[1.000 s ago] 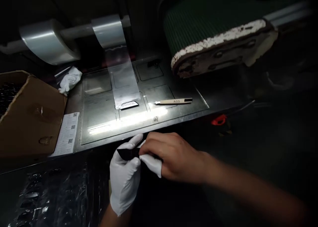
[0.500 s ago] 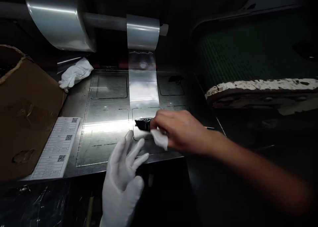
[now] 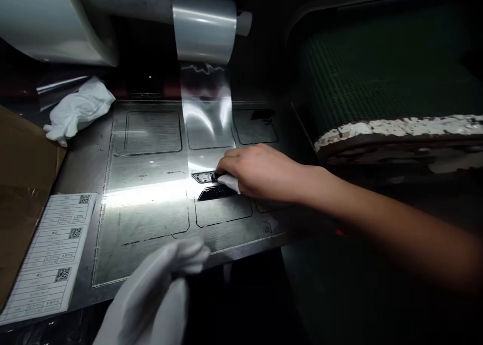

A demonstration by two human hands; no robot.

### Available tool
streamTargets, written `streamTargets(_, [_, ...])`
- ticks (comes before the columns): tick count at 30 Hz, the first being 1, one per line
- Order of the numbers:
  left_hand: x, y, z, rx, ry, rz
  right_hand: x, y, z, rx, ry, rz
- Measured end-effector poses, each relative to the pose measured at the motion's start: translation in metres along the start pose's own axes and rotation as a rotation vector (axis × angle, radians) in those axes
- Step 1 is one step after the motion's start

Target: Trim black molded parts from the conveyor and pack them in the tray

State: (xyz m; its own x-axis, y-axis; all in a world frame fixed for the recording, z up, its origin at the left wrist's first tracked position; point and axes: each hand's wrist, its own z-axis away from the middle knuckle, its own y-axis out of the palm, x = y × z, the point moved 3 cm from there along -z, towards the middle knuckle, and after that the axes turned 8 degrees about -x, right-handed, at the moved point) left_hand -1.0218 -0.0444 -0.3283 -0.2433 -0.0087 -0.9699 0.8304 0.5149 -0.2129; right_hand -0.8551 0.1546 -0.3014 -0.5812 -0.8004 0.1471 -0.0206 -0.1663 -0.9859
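Since the earlier view, the white-gloved left hand (image 3: 151, 294) has dropped back to the front edge of the steel table (image 3: 143, 169), its fingers no longer spread but bunched together, holding nothing that shows. The bare right hand (image 3: 264, 171) reaches in over the table, its fingers pinched narrow on a white wipe (image 3: 228, 182), which meets the end of a small glossy black piece (image 3: 204, 176). A second glossy black piece (image 3: 217, 193) lies flat just below it, almost touching the wipe. Both sit within one outlined panel of the table, and the upper one seems to lie beneath the lower end of a clear film strip (image 3: 207, 123) running down from a film roll (image 3: 204, 25). These pieces look thin, light and fairly stiff, but their shiny faces seem slippery and easily marked, so they are best taken by the edges, through the wipe or a gloved finger. Nearby lie a crumpled white cloth (image 3: 79, 106), a QR-coded paper sheet (image 3: 49, 259) and a cardboard box (image 3: 22, 199).
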Motion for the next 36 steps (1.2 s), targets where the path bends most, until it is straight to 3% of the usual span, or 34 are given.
streamTargets(2, [-0.007,0.014,-0.022,0.143,0.241,-0.256,-0.004,-0.003,0.03,-0.118,0.071,-0.097])
streamTargets(4, [-0.011,0.036,-0.044,0.356,0.528,-0.508,-0.009,0.002,0.07,-0.264,0.167,-0.159])
streamTargets(7, [-0.011,0.067,-0.067,0.562,0.749,-0.853,-0.018,0.026,0.13,-0.405,0.303,-0.116])
streamTargets(10, [-0.011,0.084,-0.074,0.578,0.891,-1.078,-0.025,0.055,0.162,-0.427,0.342,-0.066])
streamTargets(13, [-0.012,0.088,-0.073,0.527,0.969,-1.154,-0.027,0.068,0.167,-0.476,0.336,-0.106])
streamTargets(18, [-0.011,0.079,-0.066,0.514,1.024,-1.169,-0.024,0.062,0.173,-0.555,0.305,-0.205])
streamTargets(21, [-0.009,0.066,-0.051,0.536,1.063,-1.155,-0.023,0.056,0.186,-0.584,0.395,-0.3])
streamTargets(23, [-0.006,0.055,-0.038,0.547,1.08,-1.131,-0.02,0.054,0.193,-0.563,0.437,-0.374])
streamTargets(26, [0.001,0.039,-0.019,0.56,1.078,-1.096,-0.01,0.049,0.194,-0.463,0.37,-0.461])
streamTargets(31, [0.014,0.02,0.0,0.573,1.029,-0.917,0.008,0.036,0.167,-0.334,0.194,-0.435])
streamTargets(36, [0.017,-0.006,-0.008,0.437,0.891,-0.6,0.026,0.021,0.124,-0.263,-0.012,-0.374])
